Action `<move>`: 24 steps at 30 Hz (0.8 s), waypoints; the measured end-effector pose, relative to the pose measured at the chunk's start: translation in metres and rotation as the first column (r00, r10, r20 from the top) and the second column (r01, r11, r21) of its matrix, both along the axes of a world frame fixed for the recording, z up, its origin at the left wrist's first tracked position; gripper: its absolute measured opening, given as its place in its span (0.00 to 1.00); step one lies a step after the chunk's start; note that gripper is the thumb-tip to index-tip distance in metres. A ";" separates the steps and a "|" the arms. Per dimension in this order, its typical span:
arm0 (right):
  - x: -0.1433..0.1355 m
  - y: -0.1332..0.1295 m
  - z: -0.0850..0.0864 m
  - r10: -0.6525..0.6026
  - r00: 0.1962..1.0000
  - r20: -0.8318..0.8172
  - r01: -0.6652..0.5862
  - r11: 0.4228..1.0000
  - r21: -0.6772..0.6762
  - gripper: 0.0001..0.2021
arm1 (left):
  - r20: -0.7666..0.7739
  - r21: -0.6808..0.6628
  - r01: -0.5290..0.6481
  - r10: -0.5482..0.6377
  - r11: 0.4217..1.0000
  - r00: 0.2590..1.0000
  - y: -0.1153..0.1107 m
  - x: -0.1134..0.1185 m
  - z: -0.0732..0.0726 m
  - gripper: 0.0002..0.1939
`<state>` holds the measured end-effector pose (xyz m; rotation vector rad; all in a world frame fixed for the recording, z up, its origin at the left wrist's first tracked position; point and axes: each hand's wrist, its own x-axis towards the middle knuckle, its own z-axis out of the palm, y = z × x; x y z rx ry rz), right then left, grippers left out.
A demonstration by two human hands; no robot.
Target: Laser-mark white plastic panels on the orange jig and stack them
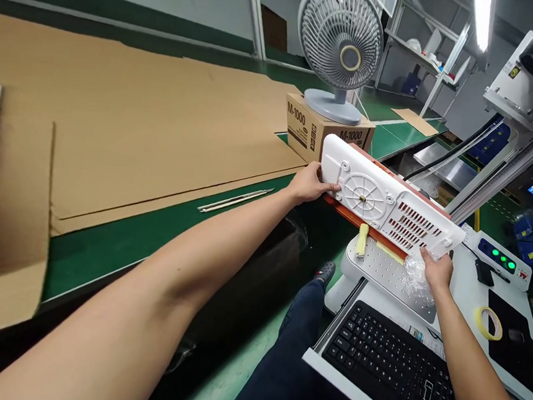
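Note:
Between both hands a long white plastic housing panel (364,199) is held tilted, with a round ribbed pattern and rows of vent slots facing me. My left hand (312,184) grips its left end, thumb on the face. At the lower right end, my right hand (436,271) is closed on the panel's edge. Crumpled clear plastic (416,275) hangs beside the right hand; whether the fingers also hold it I cannot tell. Behind and below the panel shows an orange-red frame (351,215). A yellow block (362,241) sits near the perforated metal plate (377,269) underneath.
A black keyboard (387,366) rests on a pull-out tray. A yellow tape roll (489,323) and a control box with green lights (502,255) are at right, below a machine head (519,79). Left, cardboard sheets (161,128) cover the green bench; a fan (340,44) stands on a carton (307,129).

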<state>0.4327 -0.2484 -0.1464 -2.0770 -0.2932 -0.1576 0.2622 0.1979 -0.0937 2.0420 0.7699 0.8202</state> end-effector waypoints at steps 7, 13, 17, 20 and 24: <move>-0.001 0.001 0.001 -0.005 1.000 -0.008 0.005 0.999 0.041 0.31 | -0.055 0.077 -0.018 0.023 0.997 0.998 -0.004 0.001 0.005 0.43; -0.002 0.002 0.005 -0.030 0.999 -0.030 0.032 0.998 0.058 0.29 | -0.097 0.113 -0.045 0.056 0.993 0.994 -0.003 0.002 0.010 0.40; -0.001 0.002 0.006 -0.038 0.999 -0.034 0.040 0.997 0.069 0.29 | -0.090 0.114 -0.041 0.052 0.993 0.995 -0.003 0.002 0.012 0.38; 0.000 0.002 0.006 -0.027 0.999 -0.034 0.030 0.996 0.083 0.28 | -0.077 0.102 -0.041 0.049 0.994 0.996 -0.004 0.002 0.013 0.37; 0.000 0.002 0.003 0.006 1.000 -0.020 -0.003 0.994 0.111 0.27 | -0.074 0.082 -0.050 0.056 0.995 0.996 -0.008 0.002 0.014 0.36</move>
